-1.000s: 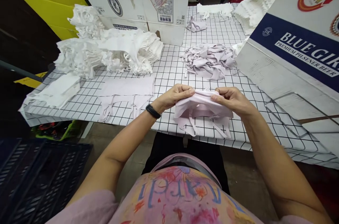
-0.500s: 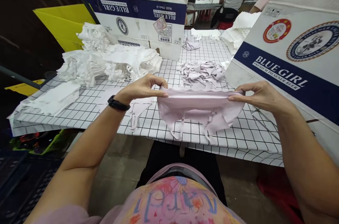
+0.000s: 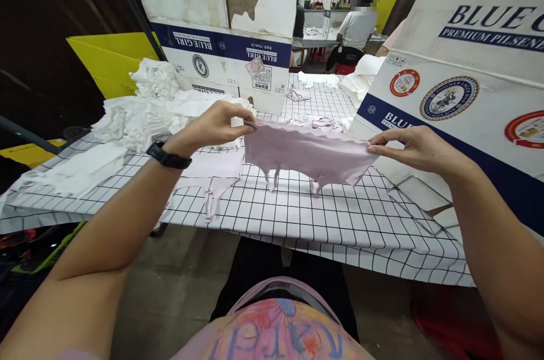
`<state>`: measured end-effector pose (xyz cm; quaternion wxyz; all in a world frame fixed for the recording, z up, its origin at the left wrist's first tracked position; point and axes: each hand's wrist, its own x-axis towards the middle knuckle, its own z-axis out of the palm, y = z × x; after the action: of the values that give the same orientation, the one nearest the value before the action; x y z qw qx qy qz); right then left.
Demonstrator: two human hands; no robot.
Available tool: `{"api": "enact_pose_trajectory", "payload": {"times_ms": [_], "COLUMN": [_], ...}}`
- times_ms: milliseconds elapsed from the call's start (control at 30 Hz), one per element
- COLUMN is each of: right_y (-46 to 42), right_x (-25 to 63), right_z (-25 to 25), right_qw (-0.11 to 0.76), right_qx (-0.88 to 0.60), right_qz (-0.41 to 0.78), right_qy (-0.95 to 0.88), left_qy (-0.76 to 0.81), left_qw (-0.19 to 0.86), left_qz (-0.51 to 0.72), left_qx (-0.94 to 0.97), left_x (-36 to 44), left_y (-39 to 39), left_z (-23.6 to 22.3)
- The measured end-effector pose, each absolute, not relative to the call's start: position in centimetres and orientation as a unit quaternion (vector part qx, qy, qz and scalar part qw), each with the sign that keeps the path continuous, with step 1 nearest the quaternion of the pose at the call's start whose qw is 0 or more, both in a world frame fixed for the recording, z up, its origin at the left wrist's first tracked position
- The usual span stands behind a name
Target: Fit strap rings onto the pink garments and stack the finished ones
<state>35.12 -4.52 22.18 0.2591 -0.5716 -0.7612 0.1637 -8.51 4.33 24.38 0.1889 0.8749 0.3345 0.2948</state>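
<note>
A pale pink strappy garment, like a camisole top (image 3: 306,153), hangs upside down above the table, its wavy edge uppermost and its straps dangling. My left hand (image 3: 225,122) pinches one upper corner. The other upper corner is pinched in my right hand (image 3: 410,144), so the edge is stretched between them. Beneath my left forearm, another pale pink strappy garment (image 3: 216,170) lies flat on the checked tablecloth (image 3: 272,218), partly covered by the arm. Behind the held garment, a heap of pink garments (image 3: 318,122) shows only at its top.
White garments (image 3: 136,122) are piled at the left, with a flat white garment (image 3: 85,167) before them. Upright cartons stand at the back (image 3: 255,54) and right (image 3: 382,93). A wire frame (image 3: 419,201) lies at the right. A person (image 3: 359,28) sits in the background.
The held garment has been turned over and spread: its inner side and band faced me earlier, now a smooth face does. My hands have moved slightly left, and the camera view has tilted up.
</note>
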Motion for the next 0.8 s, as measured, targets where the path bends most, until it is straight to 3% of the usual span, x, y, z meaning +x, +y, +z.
{"api": "enact_pose_trajectory", "payload": {"times_ms": [100,400,800], "right_y": [-4.4,-3.6,-3.7], "right_x": [34.7,32.7,30.6], "right_z": [22.6,22.6,23.8], "right_qw": [0.277,0.445,0.476], "right_qx": [-0.594,-0.613,-0.655], "right_qz": [0.152,0.087,0.079], "right_qy": [-0.74,-0.647,-0.582], "left_qy": [0.344,0.366,0.385], "left_qw": [0.18,0.207,0.18], "left_qz": [0.335,0.479,0.519], "left_qx": [0.859,0.77,0.742], "left_x": [-7.8,-6.1,-5.3], "left_y": [4.2,5.7,7.2], "left_z": [25.1,23.8,23.0]}}
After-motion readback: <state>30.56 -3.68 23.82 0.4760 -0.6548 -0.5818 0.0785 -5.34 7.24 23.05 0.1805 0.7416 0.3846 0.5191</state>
